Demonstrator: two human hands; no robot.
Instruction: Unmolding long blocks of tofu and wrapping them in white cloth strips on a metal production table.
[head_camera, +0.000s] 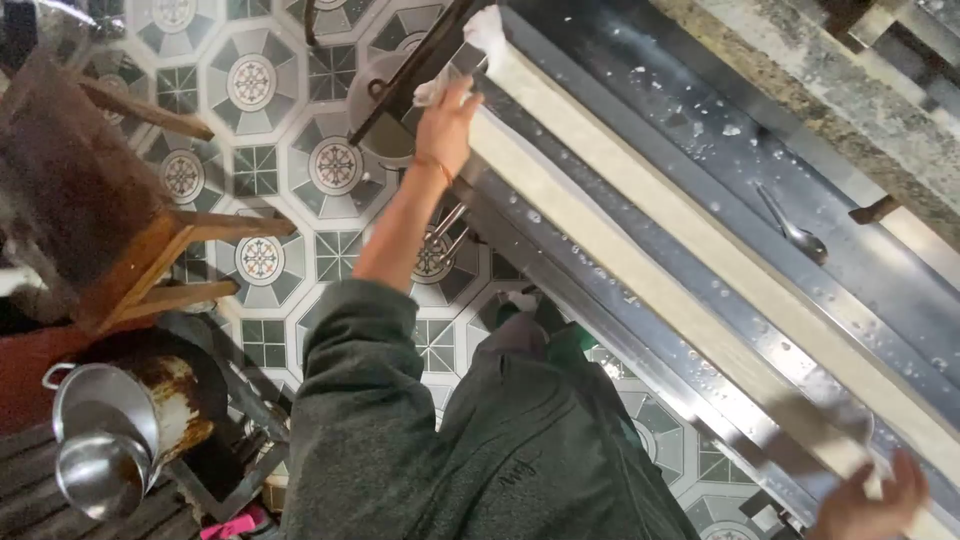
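On the left, steel pots (100, 440) sit near a wooden stool (150, 260) on patterned floor tiles (250, 80). The left hand (445, 125) presses a white cloth (470, 55) onto the long pale board (700, 260), its grip closed on the cloth. At the near right, the right hand (870, 500) clasps the board's end. The wet steel worktop (650, 110) could let the board slip.

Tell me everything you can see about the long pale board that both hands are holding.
The long pale board is a thick, straight, cream slab, perhaps foam or wood. It runs diagonally from upper middle to lower right, lying along the wet steel counter. The left hand grips its far end with a white cloth; the right hand holds the near end. Its surface looks slightly soiled.
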